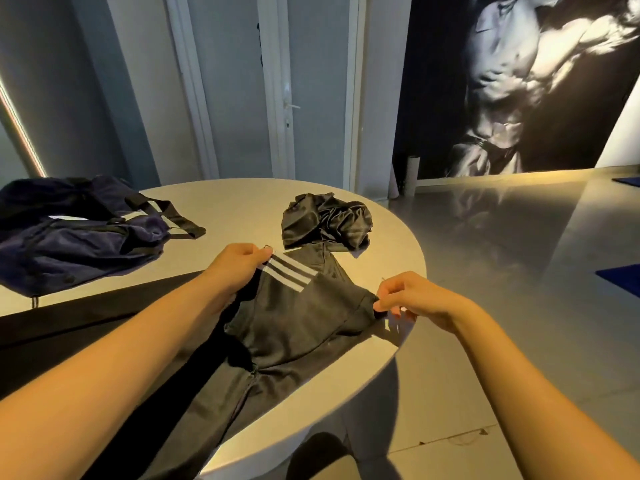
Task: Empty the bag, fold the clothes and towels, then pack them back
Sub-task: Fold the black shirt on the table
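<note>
on the table point(221, 202), a black jacket point(294, 327) lies lengthwise toward the person. left hand point(235, 268) pinches the striped corner, right hand point(408, 297) the opposite one — jacket stretched crosswise between them.

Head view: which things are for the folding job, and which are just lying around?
For the job: black three-stripe garment, pinched by left hand and right hand; crumpled black garment; navy duffel bag.
Lying about: white tube by wall; blue mat on floor.

black jacket point(294, 327) with three white stripes, navy bag point(76, 237), white table point(235, 206)
</note>
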The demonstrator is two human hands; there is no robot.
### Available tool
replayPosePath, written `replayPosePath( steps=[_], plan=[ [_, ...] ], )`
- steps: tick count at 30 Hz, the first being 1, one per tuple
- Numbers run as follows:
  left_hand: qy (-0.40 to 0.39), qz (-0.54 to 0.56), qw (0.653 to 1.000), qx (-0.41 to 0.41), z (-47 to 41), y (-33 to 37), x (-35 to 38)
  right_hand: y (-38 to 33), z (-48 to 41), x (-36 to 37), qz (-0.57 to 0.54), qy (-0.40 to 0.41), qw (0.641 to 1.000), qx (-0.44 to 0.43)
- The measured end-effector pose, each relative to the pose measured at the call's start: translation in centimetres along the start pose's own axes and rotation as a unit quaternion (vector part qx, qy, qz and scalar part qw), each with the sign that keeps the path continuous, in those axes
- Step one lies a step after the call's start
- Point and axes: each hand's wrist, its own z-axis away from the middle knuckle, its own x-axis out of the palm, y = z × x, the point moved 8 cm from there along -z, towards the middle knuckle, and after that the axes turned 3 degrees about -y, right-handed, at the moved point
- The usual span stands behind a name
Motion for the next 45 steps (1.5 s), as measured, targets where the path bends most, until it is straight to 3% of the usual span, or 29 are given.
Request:
replayPosePath(
  steps=[5,9,17,24,28,36,39,45],
  plan=[
    [0.056,-0.058,0.996,-0.028,-3.2,-3.5,0.3,1.7,-1.0,0.6,-0.046,-0.007,0.999,0.008],
    [0.049,-0.129,0.990,0.007,-4.1,-4.3,1.1,2.1,-1.1,0.9,-0.037,-0.017,0.999,0.011],
    [0.039,-0.229,0.969,0.080,-4.0,-4.5,2.0,3.2,-0.8,-0.6,-0.014,0.055,0.997,0.047],
    [0.032,-0.248,0.962,0.112,-3.8,-4.6,2.6,3.5,-0.5,-1.5,0.087,0.084,0.989,0.086],
    [0.029,-0.259,0.958,0.122,-4.0,-4.6,2.8,3.6,-0.1,-1.1,0.003,0.078,0.993,0.087],
    [0.021,-0.267,0.955,0.130,-4.5,-5.0,2.9,4.5,0.3,-1.0,0.020,0.016,0.993,0.112],
    [0.017,-0.288,0.948,0.131,-4.6,-5.1,3.1,4.4,0.7,-0.7,-0.025,-0.025,0.989,0.145],
    [0.021,-0.292,0.946,0.139,-4.6,-5.2,3.2,4.1,0.2,-1.0,-0.123,0.004,0.980,0.156]
  ],
)
